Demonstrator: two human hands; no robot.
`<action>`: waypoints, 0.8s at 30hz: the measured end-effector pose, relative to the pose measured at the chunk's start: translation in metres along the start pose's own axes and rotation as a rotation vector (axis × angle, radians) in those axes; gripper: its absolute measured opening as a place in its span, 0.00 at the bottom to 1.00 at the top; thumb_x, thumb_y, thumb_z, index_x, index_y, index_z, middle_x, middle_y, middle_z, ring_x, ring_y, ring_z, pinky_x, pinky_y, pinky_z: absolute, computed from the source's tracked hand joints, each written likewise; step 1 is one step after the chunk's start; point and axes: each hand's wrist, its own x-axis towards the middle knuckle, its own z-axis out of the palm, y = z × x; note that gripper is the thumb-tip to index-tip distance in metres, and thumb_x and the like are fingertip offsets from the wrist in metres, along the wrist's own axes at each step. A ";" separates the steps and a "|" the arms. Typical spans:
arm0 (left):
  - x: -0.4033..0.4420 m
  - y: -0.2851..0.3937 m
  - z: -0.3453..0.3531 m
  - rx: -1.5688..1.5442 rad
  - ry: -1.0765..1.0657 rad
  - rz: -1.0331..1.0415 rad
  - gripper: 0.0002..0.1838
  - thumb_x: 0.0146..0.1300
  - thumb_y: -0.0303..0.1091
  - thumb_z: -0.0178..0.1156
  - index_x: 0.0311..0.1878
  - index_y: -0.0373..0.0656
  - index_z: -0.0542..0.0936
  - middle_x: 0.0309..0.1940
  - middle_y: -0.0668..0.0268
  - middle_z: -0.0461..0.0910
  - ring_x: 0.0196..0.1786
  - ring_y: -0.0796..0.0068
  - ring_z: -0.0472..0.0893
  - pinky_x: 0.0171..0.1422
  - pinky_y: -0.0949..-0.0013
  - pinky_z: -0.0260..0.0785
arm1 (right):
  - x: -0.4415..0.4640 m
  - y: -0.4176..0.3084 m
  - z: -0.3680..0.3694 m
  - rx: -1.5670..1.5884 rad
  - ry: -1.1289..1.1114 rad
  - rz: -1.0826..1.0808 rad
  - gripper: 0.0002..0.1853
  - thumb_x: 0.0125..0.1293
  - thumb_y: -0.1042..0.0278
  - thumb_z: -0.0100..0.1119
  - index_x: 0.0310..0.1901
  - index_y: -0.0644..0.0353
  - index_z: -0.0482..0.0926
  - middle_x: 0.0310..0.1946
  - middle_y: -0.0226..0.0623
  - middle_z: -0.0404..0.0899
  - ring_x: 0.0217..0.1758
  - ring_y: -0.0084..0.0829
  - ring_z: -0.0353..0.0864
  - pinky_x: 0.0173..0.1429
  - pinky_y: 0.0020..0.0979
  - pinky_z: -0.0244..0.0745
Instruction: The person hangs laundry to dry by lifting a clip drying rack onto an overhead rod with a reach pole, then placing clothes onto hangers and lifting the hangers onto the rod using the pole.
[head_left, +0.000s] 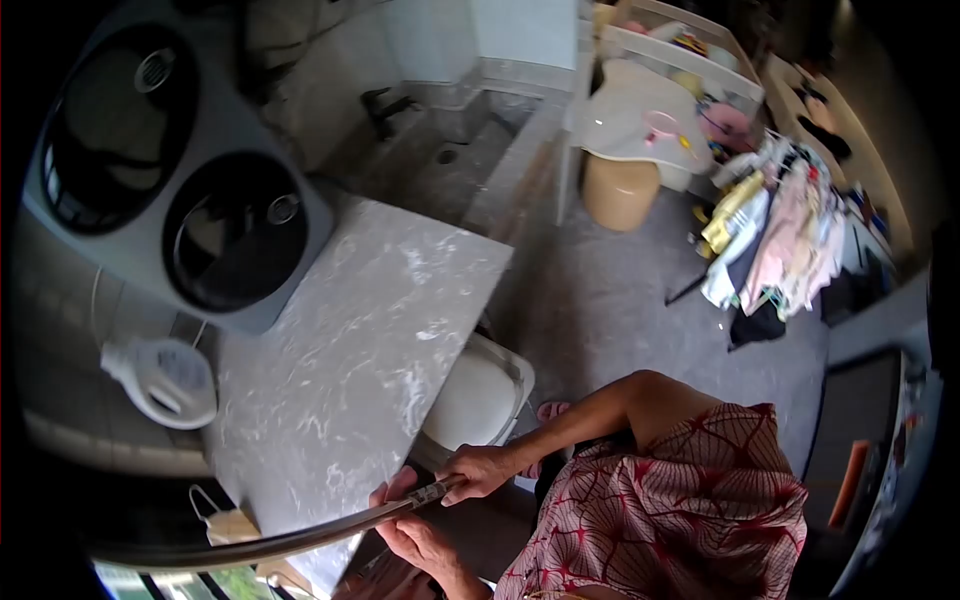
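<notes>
A long, thin pole [300, 536] runs from the lower left edge to the lower middle, bowed by the wide lens. My right hand [480, 470] is closed around its near end, beside a patterned section. Just below and to the left, my left hand [412, 532] holds the pole from beneath, with fingertips showing on its far side. Both hands are beside the lower edge of a grey marbled countertop [360, 330]. A white stool or lidded bin [470, 395] stands under that edge. The pole's far end fades into the dark border.
A grey appliance with two round dark doors [300, 300] stands upper left, a white jug [175, 385] below it. Behind the counter are a sink basin [470, 165] and faucet [385, 108]. Hanging clothes [790, 230], a tan bin [620, 190] and a white table [635, 110] are upper right.
</notes>
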 end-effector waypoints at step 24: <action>-0.116 0.073 0.476 -0.235 -1.251 0.258 0.12 0.62 0.28 0.48 0.46 0.34 0.74 0.41 0.60 0.77 0.43 0.72 0.76 0.47 0.72 0.67 | -0.446 -0.037 -0.246 -0.364 1.400 0.612 0.18 0.56 0.52 0.59 0.30 0.63 0.77 0.12 0.43 0.67 0.14 0.28 0.66 0.23 0.34 0.63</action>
